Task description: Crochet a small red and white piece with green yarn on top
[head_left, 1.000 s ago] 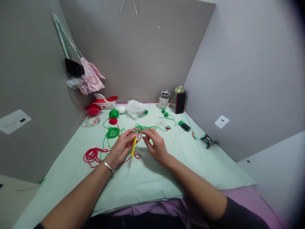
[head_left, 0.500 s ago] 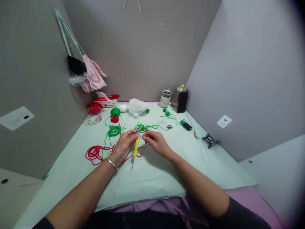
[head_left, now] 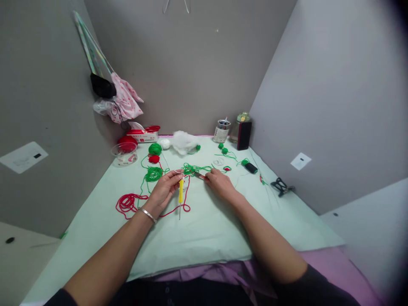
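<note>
pinching white yarn point(head_left: 177, 171) in left hand point(head_left: 163, 189), above yellow-handled hook point(head_left: 181, 192), clamping slim tool point(head_left: 200, 175) between closed fingers of right hand point(head_left: 222, 185)

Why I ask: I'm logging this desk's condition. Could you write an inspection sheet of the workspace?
Surface: pale green cloth, lightly creased.
Work things: yellow-handled tool, slim tool of unclear kind; loose red yarn and green yarn.
Clutter: white stuffing, pen jar and dark upright slab at the back; black clip-like item at the right.
Hands: left hand, fingers closed on the yellow-handled tool; right hand, fingers closed on the slim tool.
Cables: no power cable seen; thin dark cord by the hanging pink bag.
Surroundings: grey walls on three sides.
</note>
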The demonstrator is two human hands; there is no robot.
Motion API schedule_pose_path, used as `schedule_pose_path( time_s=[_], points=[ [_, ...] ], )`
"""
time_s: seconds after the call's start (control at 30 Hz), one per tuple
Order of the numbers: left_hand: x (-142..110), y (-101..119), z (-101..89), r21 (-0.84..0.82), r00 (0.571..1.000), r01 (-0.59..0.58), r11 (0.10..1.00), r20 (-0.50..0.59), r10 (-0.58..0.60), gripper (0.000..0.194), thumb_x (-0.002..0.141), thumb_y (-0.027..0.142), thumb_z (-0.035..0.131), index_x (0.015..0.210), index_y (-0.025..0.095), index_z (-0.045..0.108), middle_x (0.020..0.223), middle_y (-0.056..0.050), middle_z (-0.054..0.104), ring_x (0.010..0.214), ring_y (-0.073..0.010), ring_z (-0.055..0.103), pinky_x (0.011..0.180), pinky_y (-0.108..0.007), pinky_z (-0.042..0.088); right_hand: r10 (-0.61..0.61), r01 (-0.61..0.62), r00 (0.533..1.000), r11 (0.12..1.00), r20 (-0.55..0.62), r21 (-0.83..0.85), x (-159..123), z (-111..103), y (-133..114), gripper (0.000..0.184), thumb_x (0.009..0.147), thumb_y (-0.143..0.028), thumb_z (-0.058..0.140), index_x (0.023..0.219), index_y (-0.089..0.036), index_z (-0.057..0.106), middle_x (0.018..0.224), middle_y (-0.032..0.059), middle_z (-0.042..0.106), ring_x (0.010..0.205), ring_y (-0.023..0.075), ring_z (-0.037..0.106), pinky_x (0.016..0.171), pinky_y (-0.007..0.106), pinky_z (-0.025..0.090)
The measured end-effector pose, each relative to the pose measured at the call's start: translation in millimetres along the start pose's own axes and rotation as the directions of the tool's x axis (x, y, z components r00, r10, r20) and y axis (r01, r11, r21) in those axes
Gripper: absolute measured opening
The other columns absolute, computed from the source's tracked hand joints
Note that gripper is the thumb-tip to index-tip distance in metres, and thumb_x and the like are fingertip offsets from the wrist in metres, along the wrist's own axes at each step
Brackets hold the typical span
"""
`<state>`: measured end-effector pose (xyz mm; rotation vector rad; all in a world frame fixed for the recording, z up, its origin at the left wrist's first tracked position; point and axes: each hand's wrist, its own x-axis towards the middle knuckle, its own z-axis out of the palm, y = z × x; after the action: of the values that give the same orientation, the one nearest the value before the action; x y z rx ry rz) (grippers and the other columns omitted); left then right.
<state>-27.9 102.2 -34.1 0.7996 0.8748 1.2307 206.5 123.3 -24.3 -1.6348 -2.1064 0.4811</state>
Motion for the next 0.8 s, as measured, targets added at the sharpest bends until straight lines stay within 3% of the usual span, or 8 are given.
schedule_pose_path(
  time_s=[0.2,0.3,0.37,0.5,0.67,0.8],
  points=[
    [1,2,-3.4,0.0,1.0,-0.004,1.0,-0.024,0.004,0.028,0.1,0.031,0.071,0.124,0.015,0.068,0.121,-0.009,0.071,0.1,-0.0221,0.072,0.084,-0.041,0.064,0.029,-0.036,0.998,0.985,0.048,0.168,8,-15,13,0.02,0.096,-0.016,0.052,0.091,-0.018,0.071,0.085,0.0077,0.069,0.08,0.0208,0.06,0.076,0.031,0.04],
    [1,2,-4.2,-0.015,0.999,-0.008,1.0,-0.035,0.007,0.03,0.1,0.032,0.07,0.126,0.016,0.068,0.124,-0.01,0.071,0.103,-0.0234,0.072,0.087,-0.043,0.064,0.017,-0.038,0.998,0.935,0.062,0.354,10,-28,11,0.029,0.099,-0.027,0.043,0.107,-0.017,0.069,0.079,0.0032,0.065,0.067,0.0172,0.052,0.069,0.031,0.039],
    [1,2,-4.5,-0.026,0.999,-0.013,1.0,-0.042,0.012,0.032,0.101,0.033,0.07,0.128,0.016,0.067,0.127,-0.011,0.07,0.106,-0.0243,0.071,0.089,-0.044,0.063,-0.007,-0.028,0.997,0.879,0.072,0.476,8,-31,6,0.037,0.1,-0.04,0.041,0.106,-0.017,0.068,0.074,0.0008,0.059,0.064,0.0158,0.047,0.066,0.03,0.038],
    [1,3,-4.8,-0.046,0.998,-0.027,0.999,-0.059,0.024,0.037,0.101,0.035,0.07,0.133,0.017,0.066,0.133,-0.012,0.068,0.111,-0.0263,0.07,0.093,-0.047,0.062,-0.079,-0.05,0.982,0.766,0.171,0.641,1,-17,-10,0.05,0.089,-0.065,0.06,0.095,-0.017,0.071,0.063,-0.0051,0.046,0.06,0.0129,0.039,0.061,0.029,0.033],
    [0,2,-2.6,-0.079,0.998,-0.043,0.996,-0.056,0.039,0.039,0.101,0.036,0.069,0.134,0.017,0.065,0.135,-0.012,0.068,0.113,-0.0271,0.07,0.094,-0.049,0.062,-0.14,-0.155,0.932,0.682,0.335,0.714,-6,5,-22,0.056,0.082,-0.07,0.071,0.093,-0.016,0.076,0.055,-0.0079,0.04,0.054,0.0106,0.033,0.057,0.028,0.025],
    [-3,0,2.4,-0.123,0.998,-0.049,0.991,-0.047,0.044,0.03,0.1,0.032,0.07,0.126,0.016,0.068,0.125,-0.01,0.071,0.103,-0.0235,0.072,0.087,-0.043,0.063,-0.131,-0.202,0.925,0.625,0.356,0.754,-7,11,-26,0.058,0.083,-0.073,0.069,0.09,-0.016,0.074,0.053,-0.0098,0.034,0.052,0.0096,0.026,0.054,0.028,0.022]
  ],
)
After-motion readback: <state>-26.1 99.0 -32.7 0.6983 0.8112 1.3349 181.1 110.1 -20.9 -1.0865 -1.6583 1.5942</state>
